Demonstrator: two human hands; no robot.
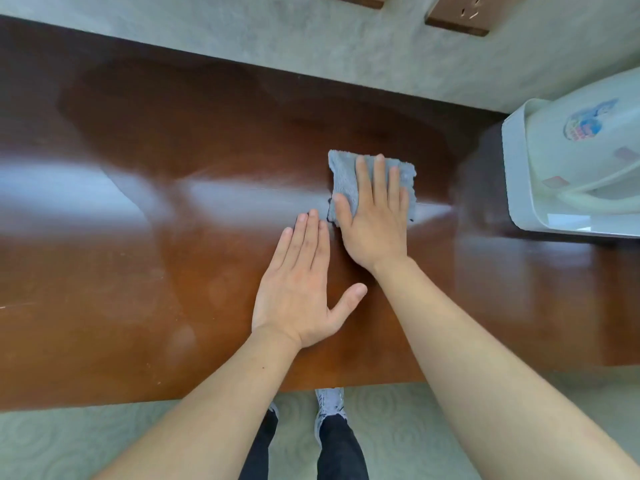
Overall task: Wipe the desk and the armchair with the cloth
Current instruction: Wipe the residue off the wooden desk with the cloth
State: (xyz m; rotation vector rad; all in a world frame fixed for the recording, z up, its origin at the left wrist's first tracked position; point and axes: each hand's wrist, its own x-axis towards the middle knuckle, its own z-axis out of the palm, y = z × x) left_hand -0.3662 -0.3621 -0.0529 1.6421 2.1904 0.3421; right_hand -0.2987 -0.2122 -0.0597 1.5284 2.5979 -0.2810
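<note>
A glossy brown wooden desk fills most of the view. On its right half lies a grey folded cloth. My right hand presses flat on the cloth, fingers spread and pointing toward the wall. My left hand lies flat on the bare desk just left of and below the cloth, holding nothing, its fingertips close to the cloth's lower left corner. No armchair is in view.
A white appliance with a sticker stands on the desk at the right edge. A grey wall with two brown socket plates runs behind the desk. My shoes stand on pale patterned carpet below the front edge.
</note>
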